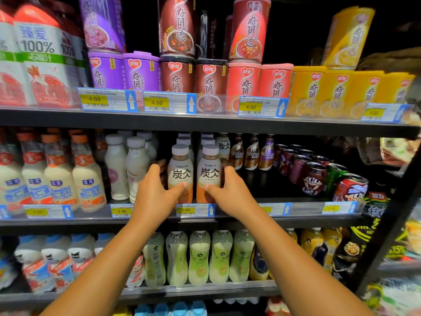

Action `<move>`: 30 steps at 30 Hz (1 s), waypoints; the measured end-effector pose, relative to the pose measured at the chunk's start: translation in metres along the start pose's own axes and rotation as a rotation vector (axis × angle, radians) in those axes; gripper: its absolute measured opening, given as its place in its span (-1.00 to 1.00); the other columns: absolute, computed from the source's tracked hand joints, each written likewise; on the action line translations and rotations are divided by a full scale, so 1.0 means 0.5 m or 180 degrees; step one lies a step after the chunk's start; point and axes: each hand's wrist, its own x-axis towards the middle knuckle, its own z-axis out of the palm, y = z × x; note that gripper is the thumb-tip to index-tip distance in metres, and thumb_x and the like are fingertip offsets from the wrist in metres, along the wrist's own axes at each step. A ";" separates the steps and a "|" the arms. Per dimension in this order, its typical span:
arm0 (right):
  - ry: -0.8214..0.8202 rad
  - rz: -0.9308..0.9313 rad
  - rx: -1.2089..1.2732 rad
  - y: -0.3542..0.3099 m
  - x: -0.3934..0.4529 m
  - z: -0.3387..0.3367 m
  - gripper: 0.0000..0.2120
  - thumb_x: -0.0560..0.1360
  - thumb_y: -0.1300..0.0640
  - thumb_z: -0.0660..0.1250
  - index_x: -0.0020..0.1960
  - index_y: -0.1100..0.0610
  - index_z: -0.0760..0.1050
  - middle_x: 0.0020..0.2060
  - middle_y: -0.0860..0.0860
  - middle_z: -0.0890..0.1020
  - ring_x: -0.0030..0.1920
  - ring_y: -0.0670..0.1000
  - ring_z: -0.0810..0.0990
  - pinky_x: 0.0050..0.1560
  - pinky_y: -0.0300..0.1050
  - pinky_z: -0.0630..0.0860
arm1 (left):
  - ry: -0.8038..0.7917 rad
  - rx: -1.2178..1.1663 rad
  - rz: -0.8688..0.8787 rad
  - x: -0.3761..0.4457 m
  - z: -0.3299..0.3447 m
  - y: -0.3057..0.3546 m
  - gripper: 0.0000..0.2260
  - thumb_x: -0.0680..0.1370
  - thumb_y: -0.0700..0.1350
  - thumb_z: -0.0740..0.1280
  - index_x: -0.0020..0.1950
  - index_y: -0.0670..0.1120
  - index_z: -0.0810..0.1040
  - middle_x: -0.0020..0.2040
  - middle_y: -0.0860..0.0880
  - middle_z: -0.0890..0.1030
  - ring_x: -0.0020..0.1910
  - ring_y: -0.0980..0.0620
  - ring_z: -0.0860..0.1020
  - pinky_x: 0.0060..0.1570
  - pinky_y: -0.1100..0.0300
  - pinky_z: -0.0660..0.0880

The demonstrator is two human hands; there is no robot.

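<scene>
Head view: two plastic latte bottles stand side by side at the front of the middle shelf (91, 222), directly above a yellow 5.00 price tag (185, 210); each has a rounded shoulder, a short pale grey screw cap and a glossy label, cream above and orange-brown below. The left hand (157, 192) grips the left bottle (181, 172), its thumb laid across the lower front of the label and its fingers curled round the bottle's left flank. The right hand (230, 192) grips the right bottle (209, 172) in mirror fashion, thumb on the front, fingers wrapped round the right side. More bottles of the same kind queue behind. To the left stand smooth, milky white bottles (136, 167); to the right, slim brown Nescafé bottles (251, 153) and shiny red metal cans (350, 187). On the shelf above sit cylindrical porridge cups (175, 74) in purple, maroon, red and yellow; below, waisted pale green bottles (200, 258).
</scene>
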 end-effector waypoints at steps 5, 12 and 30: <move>0.0218 -0.0298 -0.0054 0.003 -0.034 -0.052 -0.38 0.59 -0.11 0.41 0.54 0.04 0.27 0.50 0.02 0.46 0.49 0.05 0.44 0.41 0.05 0.47 | 0.0524 -0.0163 0.0515 -0.045 0.003 0.055 -0.48 0.58 0.03 0.46 0.47 -0.05 0.38 0.40 -0.02 0.44 0.38 0.02 0.45 0.38 0.01 0.44; 0.0653 -0.0467 -0.0680 0.114 -0.182 -0.180 -0.36 0.66 -0.11 0.31 0.66 -0.13 0.13 0.63 -0.17 0.23 0.61 -0.08 0.20 0.55 -0.04 0.29 | -0.0175 -0.0276 0.1624 -0.164 0.108 0.162 -0.55 0.64 0.06 0.26 0.49 -0.06 0.46 0.49 0.01 0.45 0.55 0.02 0.35 0.51 0.07 0.29; 0.1293 0.2295 -0.2171 0.626 -0.861 -0.708 -0.37 0.57 -0.30 0.19 0.58 -0.11 0.34 0.61 0.00 0.31 0.58 0.12 0.30 0.55 0.14 0.32 | -0.2813 -0.0031 0.2468 -0.633 0.773 0.556 -0.34 0.60 0.37 0.07 0.55 0.01 0.45 0.51 -0.03 0.45 0.51 -0.07 0.38 0.50 -0.09 0.34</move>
